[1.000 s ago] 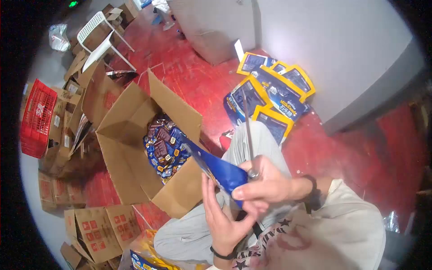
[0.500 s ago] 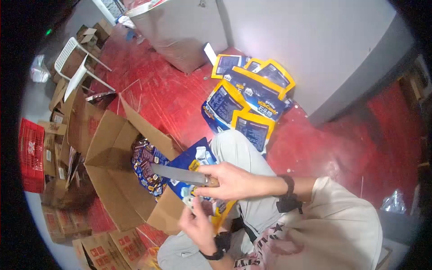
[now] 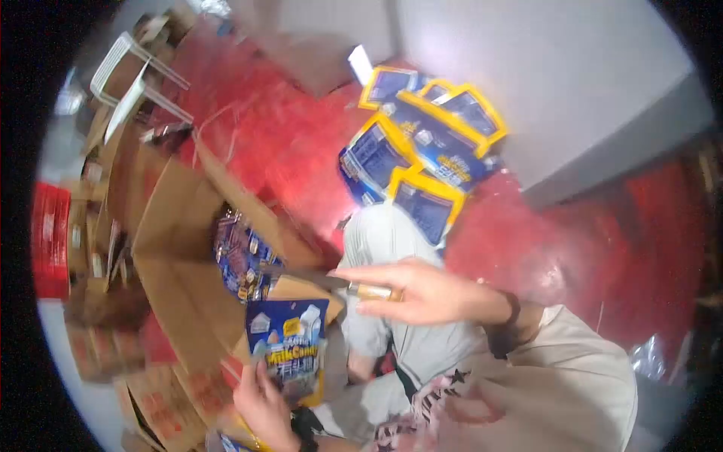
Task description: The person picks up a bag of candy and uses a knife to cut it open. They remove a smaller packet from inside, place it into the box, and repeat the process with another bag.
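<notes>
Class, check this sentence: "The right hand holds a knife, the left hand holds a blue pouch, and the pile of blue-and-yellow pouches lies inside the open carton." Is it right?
The pile's place is wrong. In the head view, the pile of pouches lies on the red floor, outside the open carton. The right hand does hold a knife, and the left hand a blue pouch.
</notes>
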`<control>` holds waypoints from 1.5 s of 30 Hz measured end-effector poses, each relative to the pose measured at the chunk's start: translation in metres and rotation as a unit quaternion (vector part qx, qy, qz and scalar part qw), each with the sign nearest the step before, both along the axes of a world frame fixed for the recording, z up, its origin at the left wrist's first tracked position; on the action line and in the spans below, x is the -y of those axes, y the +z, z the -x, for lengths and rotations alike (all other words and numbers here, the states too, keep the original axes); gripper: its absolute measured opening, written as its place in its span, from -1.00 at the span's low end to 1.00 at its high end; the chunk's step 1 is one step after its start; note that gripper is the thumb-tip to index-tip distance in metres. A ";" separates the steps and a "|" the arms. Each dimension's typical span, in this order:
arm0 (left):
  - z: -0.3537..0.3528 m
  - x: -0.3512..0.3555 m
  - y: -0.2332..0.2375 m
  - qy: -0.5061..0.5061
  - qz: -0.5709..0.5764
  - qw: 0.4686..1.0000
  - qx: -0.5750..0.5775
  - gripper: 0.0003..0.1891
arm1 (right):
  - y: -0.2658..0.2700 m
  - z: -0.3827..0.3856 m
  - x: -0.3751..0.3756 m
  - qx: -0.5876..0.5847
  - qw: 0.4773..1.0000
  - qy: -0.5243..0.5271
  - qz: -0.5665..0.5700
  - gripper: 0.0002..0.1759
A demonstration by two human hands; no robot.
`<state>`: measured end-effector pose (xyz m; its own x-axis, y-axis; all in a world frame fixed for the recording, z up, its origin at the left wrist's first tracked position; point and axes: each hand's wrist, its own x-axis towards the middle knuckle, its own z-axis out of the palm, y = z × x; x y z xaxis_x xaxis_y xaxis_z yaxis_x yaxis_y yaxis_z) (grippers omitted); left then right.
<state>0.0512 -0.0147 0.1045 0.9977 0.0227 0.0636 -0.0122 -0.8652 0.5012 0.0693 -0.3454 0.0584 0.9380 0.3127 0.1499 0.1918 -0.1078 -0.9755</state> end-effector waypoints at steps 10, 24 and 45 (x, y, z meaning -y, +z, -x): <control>0.012 -0.007 -0.067 0.076 -0.032 0.997 0.003 -0.79 | 0.006 0.014 -0.065 -0.092 0.994 -0.009 0.063 -0.61; 0.029 -0.018 -0.120 0.109 0.127 0.985 0.053 -0.83 | -0.017 0.006 -0.122 -0.041 0.949 0.006 0.313 -0.57; 0.017 -0.004 -0.132 0.183 0.162 0.947 0.208 -0.93 | -0.016 0.017 -0.135 0.008 0.950 0.039 0.310 -0.68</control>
<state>0.0342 -0.0109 -0.0280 0.8090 0.4480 0.3805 0.0035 -0.6510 0.7590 0.0528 -0.2102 0.0427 0.9078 0.4133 -0.0711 0.2374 -0.6461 -0.7254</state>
